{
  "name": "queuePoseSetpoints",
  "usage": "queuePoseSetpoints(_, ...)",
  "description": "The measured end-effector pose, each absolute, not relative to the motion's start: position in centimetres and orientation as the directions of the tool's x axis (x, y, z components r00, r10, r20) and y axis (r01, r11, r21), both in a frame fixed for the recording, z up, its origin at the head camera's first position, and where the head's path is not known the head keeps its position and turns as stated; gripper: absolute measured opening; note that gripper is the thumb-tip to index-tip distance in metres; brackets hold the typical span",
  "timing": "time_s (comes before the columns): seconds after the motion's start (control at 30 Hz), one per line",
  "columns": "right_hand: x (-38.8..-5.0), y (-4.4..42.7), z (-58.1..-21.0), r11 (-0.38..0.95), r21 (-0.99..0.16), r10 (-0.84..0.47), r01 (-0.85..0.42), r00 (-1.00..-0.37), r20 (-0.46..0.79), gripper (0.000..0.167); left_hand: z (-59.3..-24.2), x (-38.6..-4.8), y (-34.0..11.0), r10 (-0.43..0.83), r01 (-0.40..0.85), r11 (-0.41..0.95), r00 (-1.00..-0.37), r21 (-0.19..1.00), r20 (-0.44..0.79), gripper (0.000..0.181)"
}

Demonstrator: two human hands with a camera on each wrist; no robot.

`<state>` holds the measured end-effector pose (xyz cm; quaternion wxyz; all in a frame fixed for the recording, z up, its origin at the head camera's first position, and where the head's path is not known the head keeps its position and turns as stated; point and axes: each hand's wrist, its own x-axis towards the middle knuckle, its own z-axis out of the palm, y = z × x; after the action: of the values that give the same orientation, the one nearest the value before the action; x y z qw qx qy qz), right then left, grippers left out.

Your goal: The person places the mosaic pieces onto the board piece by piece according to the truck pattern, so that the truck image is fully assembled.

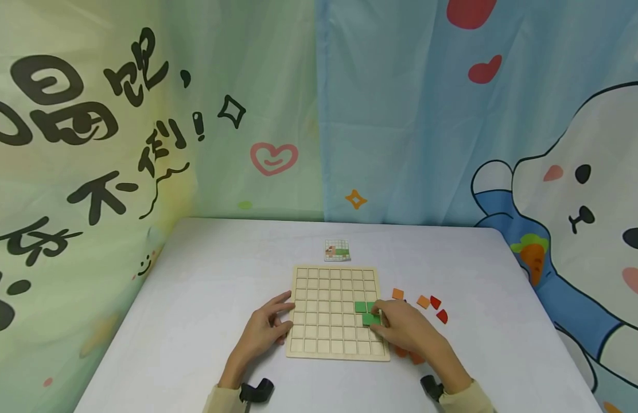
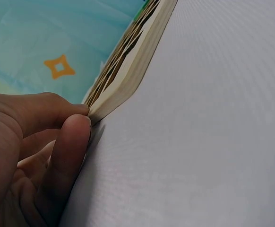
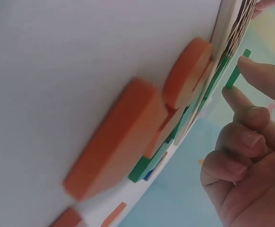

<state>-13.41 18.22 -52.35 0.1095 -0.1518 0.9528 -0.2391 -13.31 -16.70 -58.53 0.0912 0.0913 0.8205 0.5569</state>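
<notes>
A pale wooden grid board [image 1: 324,321] lies flat on the white table. My left hand [image 1: 267,324] rests its fingertips against the board's left edge; in the left wrist view the fingertips [image 2: 76,125] touch it near a corner. My right hand [image 1: 407,327] pinches a green square tile [image 1: 369,319] between thumb and finger. In the right wrist view this green tile [image 3: 236,71] is tilted and held above the board. Another green tile [image 1: 360,307] sits in a cell, with one more green tile [image 1: 370,307] beside it, partly covered by the right hand.
Right of the board lie orange squares [image 1: 423,301], red curved pieces [image 1: 442,316] and, partly under the right hand, orange-red pieces [image 1: 416,358]. A small pattern card [image 1: 337,250] lies behind the board. Printed curtains [image 1: 257,115] hang behind the table.
</notes>
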Motion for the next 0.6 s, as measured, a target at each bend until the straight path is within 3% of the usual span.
queuePoseSetpoints(0.3,-13.7,17.1,-52.7,0.875,-0.418,-0.331,-0.245,-0.932,-0.147,0.024,-58.7,-13.3,-16.7,0.257,0.053,0.352,-0.965,0.935,-0.042,0.048)
queuePoseSetpoints(0.6,-14.0,16.9,-52.7,0.861,-0.433,-0.356,-0.267,-0.924,-0.138,0.021,-58.6,-13.3,-16.6,0.244,0.058,0.372,-0.969,0.926,-0.038,0.049)
